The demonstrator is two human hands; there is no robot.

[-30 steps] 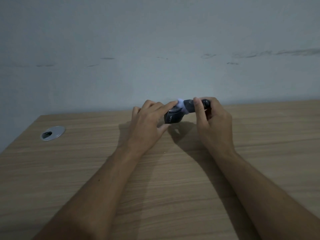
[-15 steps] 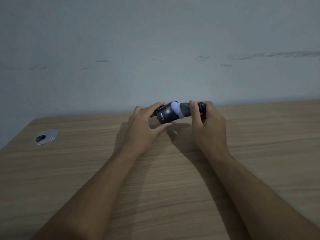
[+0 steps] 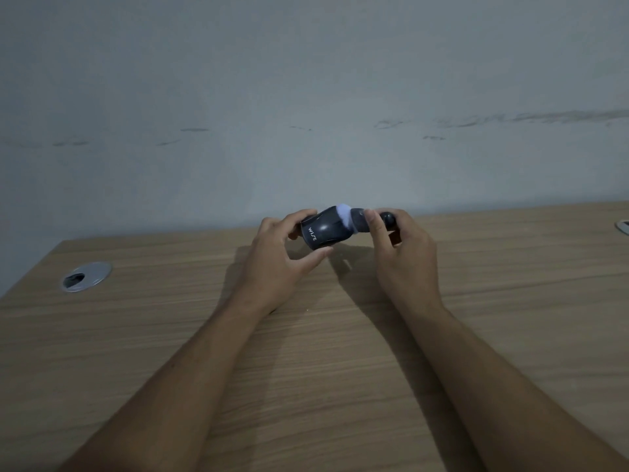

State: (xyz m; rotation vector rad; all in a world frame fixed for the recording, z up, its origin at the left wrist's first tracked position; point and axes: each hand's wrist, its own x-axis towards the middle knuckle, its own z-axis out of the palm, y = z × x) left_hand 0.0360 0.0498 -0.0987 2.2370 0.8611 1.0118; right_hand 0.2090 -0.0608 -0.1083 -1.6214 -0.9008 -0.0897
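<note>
Device [image 3: 325, 232], dark, held just above desk [image 3: 143, 338], long axis left-right between hands: left hand [image 3: 275, 264] grips wide lettered end, right hand [image 3: 405, 257] pinches narrow end.

One dark device [image 3: 326, 231]; two hands [image 3: 272, 264] [image 3: 405, 253]; two grommets [image 3: 86, 276] (one cropped at edge); one table [image 3: 340, 386].

You're working in dim, bluish light, and the view is soft and grainy. Faint shadows lie on the table [image 3: 102, 352] just left of your left hand [image 3: 272, 264] and right hand [image 3: 405, 264].
</note>
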